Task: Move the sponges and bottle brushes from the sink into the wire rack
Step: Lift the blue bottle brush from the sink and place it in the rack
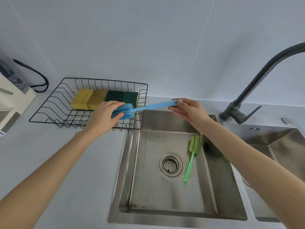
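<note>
My left fingers pinch the blue brush by its soft foam head over the rack, frame centre; right fingers pinch the stiff handle tip. It looks light. The green brush lies in the sink.

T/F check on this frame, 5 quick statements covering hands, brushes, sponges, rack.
1. Both hands hold the blue bottle brush. True: the left hand is on its foam head, the right hand on the handle end.
2. The green bottle brush is already in the wire rack. False: it lies in the sink, right of the drain.
3. Four sponges sit in a row in the rack. True.
4. The rack stands to the right of the sink. False: it stands to its left, on the counter.
5. A sponge is left in the sink. False: only the green brush is there.
</note>
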`<move>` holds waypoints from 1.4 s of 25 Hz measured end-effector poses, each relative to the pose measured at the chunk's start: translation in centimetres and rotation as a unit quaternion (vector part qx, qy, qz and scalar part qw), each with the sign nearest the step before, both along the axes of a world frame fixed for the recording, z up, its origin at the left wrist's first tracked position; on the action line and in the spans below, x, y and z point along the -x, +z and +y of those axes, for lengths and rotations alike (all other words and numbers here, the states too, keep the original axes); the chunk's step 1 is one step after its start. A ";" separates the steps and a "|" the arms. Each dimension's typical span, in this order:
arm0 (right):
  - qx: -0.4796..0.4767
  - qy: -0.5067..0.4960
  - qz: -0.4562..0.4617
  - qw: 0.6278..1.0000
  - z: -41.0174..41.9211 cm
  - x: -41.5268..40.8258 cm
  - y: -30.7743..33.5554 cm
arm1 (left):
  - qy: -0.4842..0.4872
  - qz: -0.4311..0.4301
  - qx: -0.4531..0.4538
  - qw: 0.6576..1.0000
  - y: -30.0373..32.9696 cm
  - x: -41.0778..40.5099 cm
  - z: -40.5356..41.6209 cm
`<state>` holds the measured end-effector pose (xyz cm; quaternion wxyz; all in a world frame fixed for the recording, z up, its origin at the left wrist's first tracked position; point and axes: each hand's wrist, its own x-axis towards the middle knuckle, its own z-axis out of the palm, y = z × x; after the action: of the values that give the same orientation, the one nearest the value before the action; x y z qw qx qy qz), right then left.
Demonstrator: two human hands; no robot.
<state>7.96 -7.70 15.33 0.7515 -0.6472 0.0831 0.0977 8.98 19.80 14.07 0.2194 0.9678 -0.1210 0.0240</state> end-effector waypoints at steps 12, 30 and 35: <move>0.027 -0.063 0.050 0.996 3.2 -7.3 -2.6 | 0.050 0.083 0.025 0.995 -4.7 -6.2 0.0; 0.162 -0.051 0.095 0.981 2.5 -7.3 -4.9 | 0.075 0.150 0.000 0.986 -6.1 -7.0 -0.8; 0.258 -0.016 0.092 0.962 0.9 -5.0 -4.7 | 0.064 0.103 0.029 0.992 -4.2 -5.8 -1.5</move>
<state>12.92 -6.84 10.61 0.5492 -0.8062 0.1842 0.1201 14.76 18.28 9.87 0.2565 0.9641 -0.0345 -0.0586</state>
